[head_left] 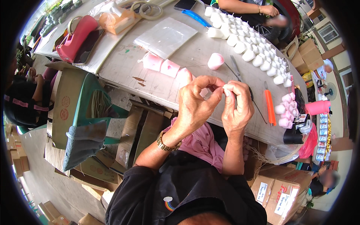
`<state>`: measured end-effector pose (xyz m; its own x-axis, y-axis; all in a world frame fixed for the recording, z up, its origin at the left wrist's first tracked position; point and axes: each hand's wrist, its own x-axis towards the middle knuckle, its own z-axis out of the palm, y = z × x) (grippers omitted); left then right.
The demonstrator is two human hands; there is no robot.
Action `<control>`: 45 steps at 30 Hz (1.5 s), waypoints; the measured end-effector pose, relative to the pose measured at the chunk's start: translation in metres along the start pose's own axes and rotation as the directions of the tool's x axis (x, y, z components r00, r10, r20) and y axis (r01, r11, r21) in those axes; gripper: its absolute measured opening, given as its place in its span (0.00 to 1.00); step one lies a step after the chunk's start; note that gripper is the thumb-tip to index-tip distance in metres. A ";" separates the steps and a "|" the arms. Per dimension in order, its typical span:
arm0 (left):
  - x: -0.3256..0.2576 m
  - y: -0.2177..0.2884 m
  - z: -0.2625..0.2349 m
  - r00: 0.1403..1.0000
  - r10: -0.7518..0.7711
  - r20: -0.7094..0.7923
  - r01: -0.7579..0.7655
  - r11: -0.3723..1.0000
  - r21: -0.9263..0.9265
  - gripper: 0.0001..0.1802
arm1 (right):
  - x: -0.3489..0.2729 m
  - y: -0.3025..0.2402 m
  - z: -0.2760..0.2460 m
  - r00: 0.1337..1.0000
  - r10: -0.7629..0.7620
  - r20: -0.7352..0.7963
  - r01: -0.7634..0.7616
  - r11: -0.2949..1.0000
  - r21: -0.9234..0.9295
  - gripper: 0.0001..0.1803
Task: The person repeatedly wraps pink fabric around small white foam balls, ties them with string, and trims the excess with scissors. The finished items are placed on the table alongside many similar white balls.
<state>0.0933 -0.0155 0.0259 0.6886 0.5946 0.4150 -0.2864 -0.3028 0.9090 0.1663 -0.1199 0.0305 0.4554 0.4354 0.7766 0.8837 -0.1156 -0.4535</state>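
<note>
My left hand (198,98) and my right hand (238,107) meet over the near edge of the table, thumbs and forefingers pinched together. Between the fingertips is a tiny whitish bit, too small to name. Just left of them, several pink candles (170,68) lie in a row, seemingly in clear plastic; my left hand partly covers the nearest. Beyond my fingers stands a single pink candle (216,61). Close to my right hand lie scissors (235,66), their handles partly hidden behind it, and a thin dark rod (259,111).
White candles (249,55) stand in rows along the far right edge. An orange cutter (269,108) and stacked pink candles (287,110) lie to the right. Clear plastic bags (165,36), a blue cutter (195,18) and a pink tape dispenser (77,40) occupy the far and left side.
</note>
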 end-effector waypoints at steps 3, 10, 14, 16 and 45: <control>-0.001 0.001 0.001 0.998 -0.055 -0.016 0.055 0.998 -0.004 0.08 | -0.001 -0.001 0.002 1.000 -0.012 -0.013 0.012 1.000 -0.028 0.06; -0.001 0.000 0.003 0.997 -0.075 -0.007 0.075 0.997 -0.012 0.08 | -0.004 0.000 0.006 0.999 -0.016 -0.043 0.012 0.995 -0.098 0.09; 0.004 -0.001 -0.002 0.985 -0.128 0.116 0.138 0.987 -0.078 0.09 | -0.003 0.001 0.006 0.999 -0.014 -0.040 0.009 0.991 -0.135 0.10; 0.007 -0.002 -0.006 0.972 -0.155 0.175 0.175 0.980 -0.099 0.10 | -0.003 0.000 0.007 0.999 0.032 -0.039 -0.036 0.994 -0.102 0.10; 0.012 0.002 -0.014 0.974 0.081 0.209 -0.117 0.980 0.164 0.03 | 0.000 0.018 0.004 0.944 -0.324 -0.054 0.280 0.880 -0.383 0.08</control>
<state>0.0921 0.0014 0.0334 0.7873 0.3989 0.4701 -0.2519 -0.4879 0.8358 0.1816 -0.1185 0.0210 0.1495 0.4008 0.9039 0.9466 -0.3220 -0.0138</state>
